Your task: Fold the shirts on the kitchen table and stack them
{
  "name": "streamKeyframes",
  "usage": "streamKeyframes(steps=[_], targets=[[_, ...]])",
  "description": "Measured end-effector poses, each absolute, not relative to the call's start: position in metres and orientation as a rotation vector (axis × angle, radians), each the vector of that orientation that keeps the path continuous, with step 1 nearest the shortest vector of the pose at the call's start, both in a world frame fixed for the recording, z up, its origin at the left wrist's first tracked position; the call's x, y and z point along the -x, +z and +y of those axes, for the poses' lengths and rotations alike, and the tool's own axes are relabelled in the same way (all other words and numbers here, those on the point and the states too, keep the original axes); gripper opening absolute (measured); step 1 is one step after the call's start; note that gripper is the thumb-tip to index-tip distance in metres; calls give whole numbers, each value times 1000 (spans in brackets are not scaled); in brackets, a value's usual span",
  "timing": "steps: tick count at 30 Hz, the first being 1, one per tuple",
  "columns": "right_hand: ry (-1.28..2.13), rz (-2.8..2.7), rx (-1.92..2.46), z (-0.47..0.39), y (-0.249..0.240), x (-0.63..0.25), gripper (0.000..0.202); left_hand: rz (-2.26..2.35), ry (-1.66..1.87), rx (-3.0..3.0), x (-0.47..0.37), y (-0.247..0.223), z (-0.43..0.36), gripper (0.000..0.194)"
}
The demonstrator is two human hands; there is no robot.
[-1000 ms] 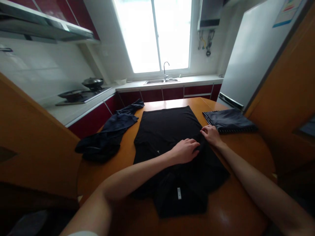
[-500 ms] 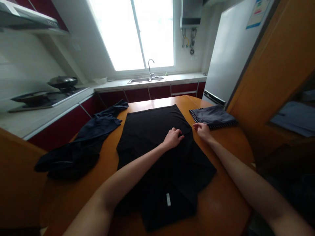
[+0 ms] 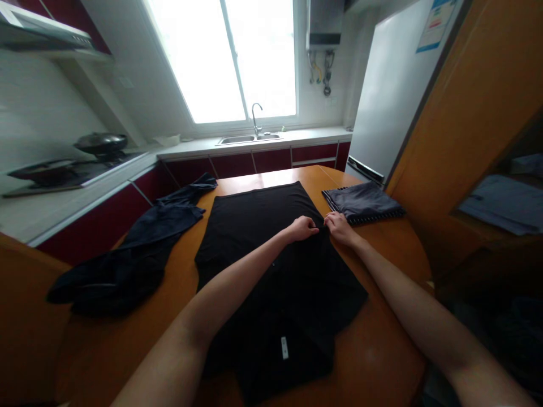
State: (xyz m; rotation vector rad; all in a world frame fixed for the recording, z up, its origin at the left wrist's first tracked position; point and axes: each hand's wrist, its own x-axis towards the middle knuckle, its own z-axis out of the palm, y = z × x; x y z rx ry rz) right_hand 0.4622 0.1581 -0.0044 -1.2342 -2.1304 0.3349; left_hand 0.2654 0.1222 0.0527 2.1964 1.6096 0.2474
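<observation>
A black garment [image 3: 254,226] lies spread on the round wooden table [image 3: 377,316], with a small white label [image 3: 284,347] near its lower end. My left hand [image 3: 302,228] pinches the cloth near the right edge of the garment, fingers closed. Just beside it, my right hand [image 3: 338,225] has its fingers closed on the same edge. The fingertips of both hands are close together. Some of the cloth under my left forearm is hidden.
A crumpled dark blue garment [image 3: 144,243] lies along the table's left side. A folded grey cloth [image 3: 365,202] sits beyond my right hand. Farther back are a counter with a sink [image 3: 248,138], a stove with pans [image 3: 100,142] and a fridge [image 3: 390,90].
My left hand has moved right toward the garment's edge and pinches cloth there. My right hand has come inward onto that edge. The view has shifted slightly.
</observation>
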Motion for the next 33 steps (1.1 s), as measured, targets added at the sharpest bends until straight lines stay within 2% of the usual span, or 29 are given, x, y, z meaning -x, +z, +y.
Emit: streamKeyframes(steps=[6,10,12,15,17,29,33], targets=[[354,-2068,1181,159,-4,-462,28,1795,319,-2273,-271,58,99,26],[394,-2000,1128,160,-3,-462,27,1602,421,-2617,-281,54,63,32],[414,-1963,1109,161,-3,-462,27,1438,366,-2720,-286,47,47,41],[435,-1916,1093,159,-3,-461,28,1339,258,-2750,-290,34,34,68],[452,-1896,1077,157,-2,-460,29,1324,228,-2757,-290,27,33,76],[458,-1975,1038,156,-13,-463,30,1473,266,-2713,-293,19,30,88],[440,-1949,1074,153,-8,-464,31,1446,290,-2696,-292,17,34,84]])
